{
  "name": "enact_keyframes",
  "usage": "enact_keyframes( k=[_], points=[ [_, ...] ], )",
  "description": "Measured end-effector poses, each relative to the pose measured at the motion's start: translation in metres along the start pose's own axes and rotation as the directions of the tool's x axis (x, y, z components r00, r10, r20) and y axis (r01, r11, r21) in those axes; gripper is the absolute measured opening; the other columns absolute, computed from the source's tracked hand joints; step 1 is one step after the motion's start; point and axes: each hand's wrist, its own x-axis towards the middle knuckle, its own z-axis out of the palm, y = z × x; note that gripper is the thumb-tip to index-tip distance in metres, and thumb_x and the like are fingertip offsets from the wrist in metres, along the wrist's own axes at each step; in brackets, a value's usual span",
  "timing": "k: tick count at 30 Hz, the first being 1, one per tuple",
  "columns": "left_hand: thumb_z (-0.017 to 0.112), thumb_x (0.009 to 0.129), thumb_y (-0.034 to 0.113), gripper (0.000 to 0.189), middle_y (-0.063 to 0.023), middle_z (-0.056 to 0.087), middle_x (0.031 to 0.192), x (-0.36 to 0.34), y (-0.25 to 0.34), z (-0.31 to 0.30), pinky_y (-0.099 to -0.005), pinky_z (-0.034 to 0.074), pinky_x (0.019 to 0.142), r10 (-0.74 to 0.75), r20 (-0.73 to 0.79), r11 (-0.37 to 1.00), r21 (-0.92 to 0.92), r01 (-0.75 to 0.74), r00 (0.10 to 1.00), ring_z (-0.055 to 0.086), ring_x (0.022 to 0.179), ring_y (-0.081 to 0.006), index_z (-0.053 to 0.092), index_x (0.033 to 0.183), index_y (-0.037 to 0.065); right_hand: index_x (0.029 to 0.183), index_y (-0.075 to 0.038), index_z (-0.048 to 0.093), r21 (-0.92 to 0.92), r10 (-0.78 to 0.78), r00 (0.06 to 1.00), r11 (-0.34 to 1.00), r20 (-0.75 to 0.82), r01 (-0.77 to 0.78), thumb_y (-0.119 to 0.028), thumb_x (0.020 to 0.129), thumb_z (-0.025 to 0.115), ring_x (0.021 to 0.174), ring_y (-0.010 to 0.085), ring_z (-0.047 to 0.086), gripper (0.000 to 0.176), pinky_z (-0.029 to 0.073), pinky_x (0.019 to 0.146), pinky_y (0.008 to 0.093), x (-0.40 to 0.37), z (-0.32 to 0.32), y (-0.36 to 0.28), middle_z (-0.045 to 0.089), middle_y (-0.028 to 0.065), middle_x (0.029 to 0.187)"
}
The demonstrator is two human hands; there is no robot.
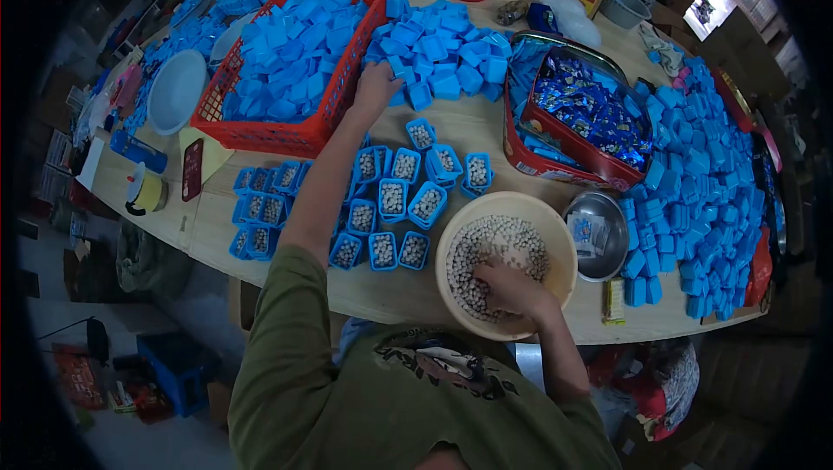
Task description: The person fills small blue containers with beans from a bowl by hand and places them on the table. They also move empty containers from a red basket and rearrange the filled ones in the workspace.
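Observation:
My left hand (379, 88) reaches past the red basket's right side to the near edge of a heap of blue plastic boxes (434, 45). Its fingers are curled down among the boxes, and what lies in them is hidden. My right hand (505, 286) dips into a cream plastic bowl (568, 266) of small pale round beads (464, 266). Its fingers are drawn together and partly sunk in the beads, so I cannot make out what they hold. Several small blue boxes filled with beads (392, 198) stand in groups left of the bowl, some stacked, partly behind my left forearm.
A red basket (260, 136) holds more blue boxes. Right of centre sits a red tin (555, 170) with blue packets (581, 101). A metal bowl (612, 253) with small packets is beside the bead bowl. Closed-looking blue boxes (694, 184) are heaped at the right.

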Motion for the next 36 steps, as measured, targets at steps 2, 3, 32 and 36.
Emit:
enact_keyframes(
  k=[2, 3, 32, 36],
  points=[
    [0.075, 0.075, 0.018, 0.026, -0.0202, 0.057, 0.086, -0.005, 0.005, -0.011, -0.0443, 0.048, 0.072, 0.016, -0.048, 0.999, -0.037, -0.017, 0.999, 0.058, 0.083, -0.0368, 0.057, 0.08, -0.001, 0.111, -0.005, 0.058, 0.018, -0.035, 0.999, 0.999, -0.018, 0.035, 0.0, 0.07, 0.064, 0.106, 0.0359, 0.054, 0.041, 0.045, 0.089, 0.0408, -0.001, 0.001, 0.005, 0.055, 0.0186, 0.11],
    [0.075, 0.075, 0.017, 0.025, -0.0181, 0.057, 0.082, -0.006, 0.009, -0.017, -0.0432, 0.047, 0.069, 0.033, -0.1, 0.996, -0.077, -0.041, 0.994, 0.057, 0.081, -0.035, 0.057, 0.077, 0.0, 0.108, -0.006, 0.059, 0.052, -0.056, 0.997, 0.997, -0.057, 0.059, -0.001, 0.07, 0.065, 0.103, 0.0364, 0.056, 0.038, 0.046, 0.088, 0.0421, 0.001, 0.003, 0.01, 0.056, 0.019, 0.107],
    [0.079, 0.068, 0.008, 0.03, -0.0206, 0.052, 0.124, -0.208, 0.205, -0.056, -0.0405, 0.046, 0.088, 0.526, 0.314, 0.798, -0.503, -0.331, 0.79, 0.053, 0.109, -0.037, 0.053, 0.08, 0.002, 0.106, 0.0, 0.059, 0.448, 0.16, 0.727, 0.866, -0.668, 0.221, 0.0, 0.085, 0.061, 0.068, 0.0093, 0.059, 0.022, 0.05, 0.057, 0.0235, -0.036, -0.049, -0.032, 0.06, 0.005, 0.096],
    [0.081, 0.066, 0.011, 0.044, -0.0182, 0.054, 0.109, -0.205, 0.214, -0.061, -0.0414, 0.045, 0.086, 0.373, 0.464, 0.878, -0.457, -0.143, 0.804, 0.054, 0.104, -0.0376, 0.048, 0.094, 0.003, 0.106, 0.0, 0.061, 0.287, 0.006, 0.723, 0.92, -0.691, 0.267, 0.0, 0.082, 0.063, 0.083, 0.0223, 0.063, 0.024, 0.05, 0.071, 0.0323, -0.023, -0.046, -0.027, 0.061, 0.0129, 0.1]
  ],
)
